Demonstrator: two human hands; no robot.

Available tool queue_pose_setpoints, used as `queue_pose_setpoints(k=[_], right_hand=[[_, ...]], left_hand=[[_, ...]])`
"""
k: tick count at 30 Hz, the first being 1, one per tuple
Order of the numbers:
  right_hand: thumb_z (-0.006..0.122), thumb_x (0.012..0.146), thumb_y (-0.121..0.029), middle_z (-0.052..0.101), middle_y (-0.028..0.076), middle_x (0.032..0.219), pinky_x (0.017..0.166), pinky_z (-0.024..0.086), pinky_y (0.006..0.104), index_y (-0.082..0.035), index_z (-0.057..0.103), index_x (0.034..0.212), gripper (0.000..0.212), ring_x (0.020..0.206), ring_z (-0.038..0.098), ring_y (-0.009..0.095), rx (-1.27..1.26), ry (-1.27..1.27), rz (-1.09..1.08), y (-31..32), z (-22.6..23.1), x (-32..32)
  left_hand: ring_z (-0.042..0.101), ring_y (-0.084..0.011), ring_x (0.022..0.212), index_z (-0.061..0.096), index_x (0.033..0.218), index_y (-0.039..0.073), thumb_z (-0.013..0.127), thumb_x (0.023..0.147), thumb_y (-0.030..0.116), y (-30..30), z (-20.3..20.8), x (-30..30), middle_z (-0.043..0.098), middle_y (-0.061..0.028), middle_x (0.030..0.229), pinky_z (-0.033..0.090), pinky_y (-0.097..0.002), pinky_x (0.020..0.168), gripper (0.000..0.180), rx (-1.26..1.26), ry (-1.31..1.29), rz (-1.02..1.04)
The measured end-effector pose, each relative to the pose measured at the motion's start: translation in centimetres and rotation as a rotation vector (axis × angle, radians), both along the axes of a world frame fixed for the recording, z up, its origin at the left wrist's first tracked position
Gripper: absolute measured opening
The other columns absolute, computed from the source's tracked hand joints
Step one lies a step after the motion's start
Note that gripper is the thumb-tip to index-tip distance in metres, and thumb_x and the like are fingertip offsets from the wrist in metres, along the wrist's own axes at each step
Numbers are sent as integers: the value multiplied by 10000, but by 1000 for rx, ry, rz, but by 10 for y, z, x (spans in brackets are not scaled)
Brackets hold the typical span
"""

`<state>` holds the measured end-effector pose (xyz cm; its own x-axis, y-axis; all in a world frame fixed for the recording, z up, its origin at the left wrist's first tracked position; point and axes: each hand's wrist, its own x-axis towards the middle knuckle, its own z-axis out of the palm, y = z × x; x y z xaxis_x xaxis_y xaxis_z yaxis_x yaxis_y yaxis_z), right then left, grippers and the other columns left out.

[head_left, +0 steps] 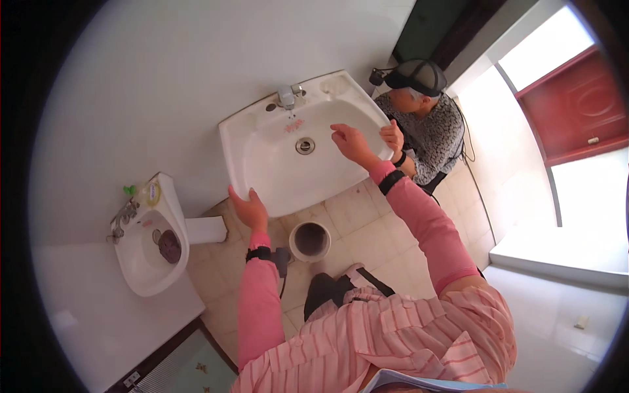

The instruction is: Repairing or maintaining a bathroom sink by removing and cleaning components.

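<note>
A white washbasin [272, 173] is mounted against the wall in front of me, with a chrome tap [287, 98] at its back and a round metal drain [304, 145] in the bowl. My left hand [249, 209] is at the basin's front left corner, thumb and finger set against the edge; the rim hides part of the fingers. Over the right side of the bowl is my right hand [352, 141], its index finger stretched to the left and the other fingers loosely bent, with nothing visible in it. Reddish marks [293, 125] show on the bowl below the tap.
A co-worker [426, 131] in a cap crouches at the right, one hand [392, 136] on the basin's right rim. A bucket [310, 242] of dark liquid stands on the tiles below. At left is a smaller pedestal sink [141, 268] with a dark cloth [170, 247] in it.
</note>
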<state>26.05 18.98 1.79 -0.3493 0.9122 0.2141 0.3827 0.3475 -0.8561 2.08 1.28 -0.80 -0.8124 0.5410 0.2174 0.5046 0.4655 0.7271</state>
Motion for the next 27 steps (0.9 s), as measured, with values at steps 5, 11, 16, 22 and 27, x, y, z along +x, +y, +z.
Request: queue_pose_setpoints(k=[5,11,16,22,27], right_hand=[[535,760,-159,625,180,798,685,468,341,15,590,975,282,745,604,291,-165,28,-84,87,-29,-43],[552,761,-186,624,145,742,518,468,300,43,563,1016,343,559,590,183,-401,119,-81,115,-10,-96],[604,755,-157,568,76,646,407,411,266,45,460,1146,462,456,502,129,-614,186,-203,120,0,-105],[596,760,-83,502,15,579,358,364,205,-51,529,763,74,423,440,79,-895,418,-69,156,9,-91],[571,775,-63,486,9,552,357,375,192,-82,470,654,159,442,473,77,-997,394,-266,173,26,-109]], left_hand=[[474,-349,1065,310,1282,50,549,783,154,7,7,13,470,-206,1191,385,-388,876,562,6,-39,-10],[496,-355,1025,327,1279,59,549,782,158,4,3,6,498,-196,1148,399,-403,851,552,-20,-69,50],[506,-343,1018,327,1278,47,558,781,140,2,2,2,503,-194,1144,408,-391,842,556,-40,-156,75],[506,-333,1032,334,1269,28,563,777,114,11,14,11,496,-194,1164,405,-376,855,550,-62,-184,80],[519,-353,968,330,1287,99,562,780,176,10,8,9,521,-188,1082,418,-415,808,563,-22,-129,68]])
